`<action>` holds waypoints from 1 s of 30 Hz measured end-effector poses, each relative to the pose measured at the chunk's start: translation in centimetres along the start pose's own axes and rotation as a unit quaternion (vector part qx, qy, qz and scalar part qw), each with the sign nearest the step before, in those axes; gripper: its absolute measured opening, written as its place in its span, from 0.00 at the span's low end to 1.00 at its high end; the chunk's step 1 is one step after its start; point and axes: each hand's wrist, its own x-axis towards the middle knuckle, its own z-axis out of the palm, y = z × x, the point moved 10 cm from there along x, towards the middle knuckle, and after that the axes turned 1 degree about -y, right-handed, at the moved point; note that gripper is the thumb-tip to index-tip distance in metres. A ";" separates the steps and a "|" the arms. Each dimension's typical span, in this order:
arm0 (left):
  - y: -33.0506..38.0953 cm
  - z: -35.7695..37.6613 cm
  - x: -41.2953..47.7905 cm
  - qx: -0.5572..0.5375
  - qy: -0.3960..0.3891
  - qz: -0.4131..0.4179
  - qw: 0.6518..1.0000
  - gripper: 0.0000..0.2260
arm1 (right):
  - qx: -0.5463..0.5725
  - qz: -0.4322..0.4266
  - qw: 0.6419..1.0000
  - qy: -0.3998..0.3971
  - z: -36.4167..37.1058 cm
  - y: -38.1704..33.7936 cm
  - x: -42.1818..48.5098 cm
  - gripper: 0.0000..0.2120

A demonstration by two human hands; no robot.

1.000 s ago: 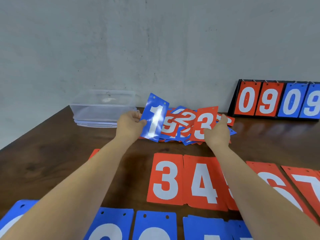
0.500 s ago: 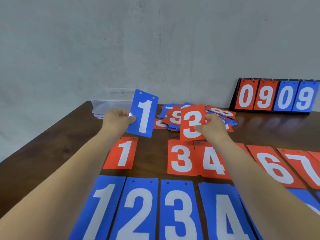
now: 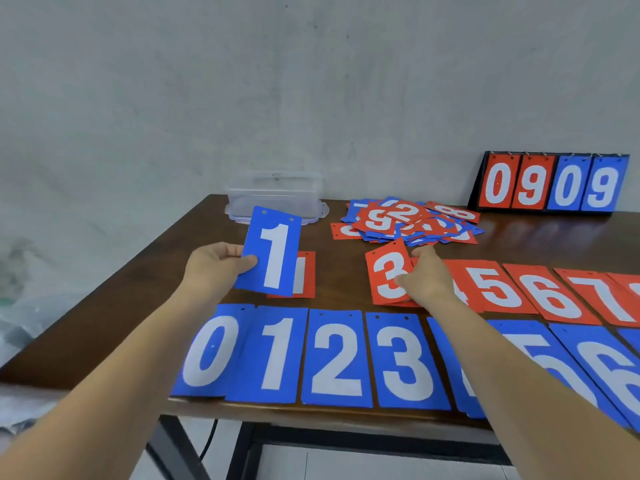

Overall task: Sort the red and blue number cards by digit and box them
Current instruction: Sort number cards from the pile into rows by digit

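- Your left hand (image 3: pixel 214 268) pinches a blue 1 (image 3: pixel 273 251) above the red 1 (image 3: pixel 306 271); your right hand (image 3: pixel 427 282) grips a red 3 (image 3: pixel 388 271) over the red row (image 3: pixel 498 289).
- Sorting step: next, lay each on its matching digit.

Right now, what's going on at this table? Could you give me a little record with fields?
left hand: holds the blue 1 card by its left edge, lifted off the table
right hand: pinches the red 3 card, tilted, at the red row
blue row: 0, 1, 2, 3 readable along the near edge
red row: 1, 5, 6, 7 readable
loose pile: mixed red and blue cards, at the back
box: clear plastic, left of the pile
scoreboard: reads 0 9 0 9, back right
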 end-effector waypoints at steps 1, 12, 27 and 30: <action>-0.3 -0.5 -0.7 -0.001 -0.003 -0.001 1.000 0.04 | -0.034 -0.003 0.999 0.009 0.1 -0.1 -0.3 0.31; -3.8 -1.7 -7.5 0.079 -0.027 0.022 0.996 0.10 | -0.180 -0.050 0.979 0.083 -0.2 -2.3 -2.9 0.25; -2.7 1.2 -11.6 0.445 0.065 0.152 0.880 0.16 | -0.186 -0.139 0.967 0.109 0.2 -4.4 -7.8 0.21; -1.9 1.9 -11.5 0.475 0.062 0.179 0.859 0.18 | -0.196 -0.146 0.965 0.096 0.8 -4.0 -8.3 0.21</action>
